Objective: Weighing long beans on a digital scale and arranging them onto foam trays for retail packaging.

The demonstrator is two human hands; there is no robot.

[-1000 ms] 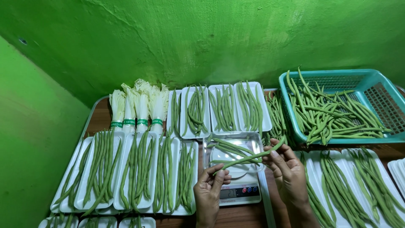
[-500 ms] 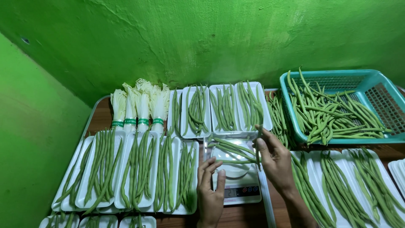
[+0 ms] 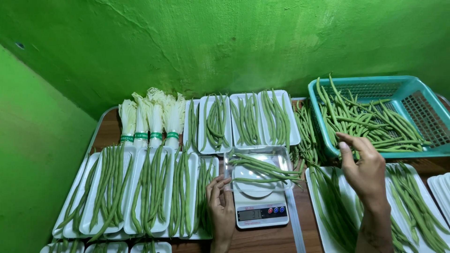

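A clear plastic tray (image 3: 280,154) with a few green beans (image 3: 262,167) sits on a white digital scale (image 3: 260,212) at the front centre. My left hand (image 3: 219,204) rests flat beside the scale's left edge, fingers extended, holding nothing. My right hand (image 3: 362,168) is raised to the right, at the front rim of a teal basket (image 3: 412,103) heaped with loose green beans (image 3: 370,119). Its fingers are curled above the beans; no bean shows in them.
White foam trays of green beans (image 3: 140,197) fill the left of the wooden table, and more trays (image 3: 246,119) line the back. White banded vegetable bunches (image 3: 150,119) stand at the back left. More bean trays (image 3: 408,206) lie front right. A green wall rises behind.
My right hand left the beans on the scale tray and moved right and up to the teal basket. My left hand slid down beside the scale.
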